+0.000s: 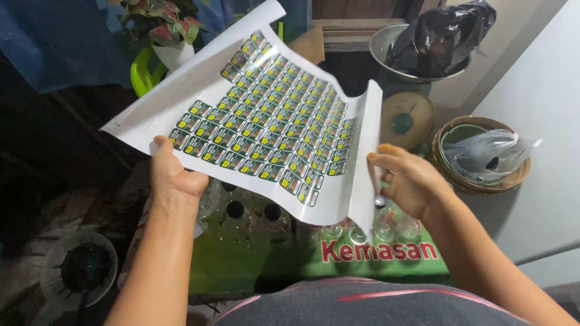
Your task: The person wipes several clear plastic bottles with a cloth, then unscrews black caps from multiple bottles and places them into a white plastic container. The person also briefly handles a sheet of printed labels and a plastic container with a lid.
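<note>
Closest to the camera is the person's grey shirt with a pink stripe (362,305), and just beyond it a green printed cloth (374,256) covering the desk, crowded with clear bottles (254,220), some black-capped, others open-necked.

Above the bottles both hands hold up a large white sticker sheet (266,121) printed with rows of small green and yellow labels. It hangs in the air, tilted away, touching nothing on the desk. The left hand (175,175) grips the sheet's near-left edge, thumb on top. The right hand (411,178) pinches the right margin, which curls upward (a stiff roll, by the look of it).

As a judgement, the sheet is being spread and looked over, no label yet lifted; peeling one would call for freeing a hand while the other steadies the curling sheet.

Room is tight. Bottles stand directly under the near edge, a white wall (544,121) closes the right, and a woven basket holding a plastic bag (483,157) sits near the right hand. Farther back stand a scale with a black bag in its pan (423,54) and a potted plant (166,30) by the far corner.
</note>
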